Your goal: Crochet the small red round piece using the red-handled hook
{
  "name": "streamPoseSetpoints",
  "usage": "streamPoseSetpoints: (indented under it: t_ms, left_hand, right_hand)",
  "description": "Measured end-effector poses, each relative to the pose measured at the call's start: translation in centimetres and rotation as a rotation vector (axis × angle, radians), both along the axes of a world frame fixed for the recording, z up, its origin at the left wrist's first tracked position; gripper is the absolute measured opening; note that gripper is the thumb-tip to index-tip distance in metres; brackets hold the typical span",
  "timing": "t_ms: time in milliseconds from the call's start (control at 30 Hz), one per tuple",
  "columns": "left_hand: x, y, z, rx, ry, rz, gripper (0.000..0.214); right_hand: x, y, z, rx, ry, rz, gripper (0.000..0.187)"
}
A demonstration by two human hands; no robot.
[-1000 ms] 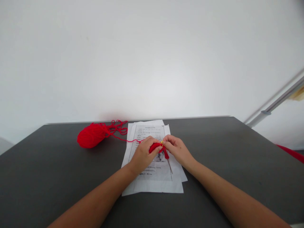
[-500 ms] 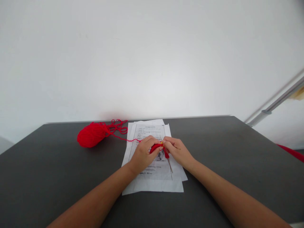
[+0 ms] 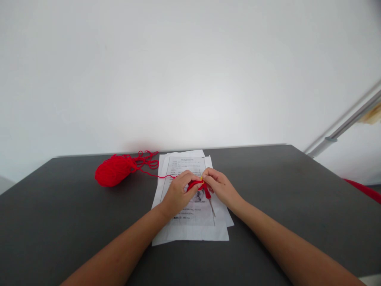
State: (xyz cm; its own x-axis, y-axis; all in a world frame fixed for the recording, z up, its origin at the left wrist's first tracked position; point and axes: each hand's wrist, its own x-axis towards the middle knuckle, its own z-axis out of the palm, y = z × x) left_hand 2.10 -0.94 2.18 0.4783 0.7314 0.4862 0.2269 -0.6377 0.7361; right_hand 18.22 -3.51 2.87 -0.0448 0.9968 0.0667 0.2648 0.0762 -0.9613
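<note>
Between my two hands is a small piece of red knitting (image 3: pixel 195 184), with a yellow bit (image 3: pixel 202 180) at its top that could be a marker or yarn. My left hand (image 3: pixel 176 193) pinches the knitting from the left, thumb below and fingers above. On the right, the closed fingertips of my right hand (image 3: pixel 218 186) grip its edge by the yellow bit. A thin metal needle (image 3: pixel 212 207) sticks out below the red work, pointing down. Red yarn (image 3: pixel 151 174) runs from under my left hand to a red ball of yarn (image 3: pixel 111 171).
Printed paper sheets (image 3: pixel 190 233) lie stacked under my hands on the dark grey table (image 3: pixel 89 222). Loose yarn loops (image 3: pixel 149 159) curl beside the ball. A white wall (image 3: pixel 190 79) stands behind; a metal pole (image 3: pixel 345 129) slants at the right.
My right fingertips have shifted slightly at the yellow bit, and more of the red work shows between the hands. The whole view has drifted a little; the ball rests as before.
</note>
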Motion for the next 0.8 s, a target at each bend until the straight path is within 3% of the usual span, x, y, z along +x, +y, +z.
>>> streamPoseSetpoints:
  t_ms: [300,433,667,800]
  left_hand:
    - [0.06,0.02,0.33,-0.148,-0.004,0.039,0.012]
    - [0.05,0.0,0.3,-0.169,-0.018,0.038,0.014]
    - [-0.13,0.16,-0.01,0.017,-0.033,-0.035,0.014]
    - [-0.09,0.09,-0.07,0.004,-0.009,-0.023,0.013]
  right_hand:
    - [0.4,-0.33,0.58,0.179,-0.155,-0.003,0.012]
    - [0.63,0.03,0.22,0.077,-0.045,0.048,0.014]
    - [0.36,0.34,0.38,-0.207,0.228,0.046,0.014]
    - [0.33,0.36,0.64,-0.24,0.248,0.047,0.015]
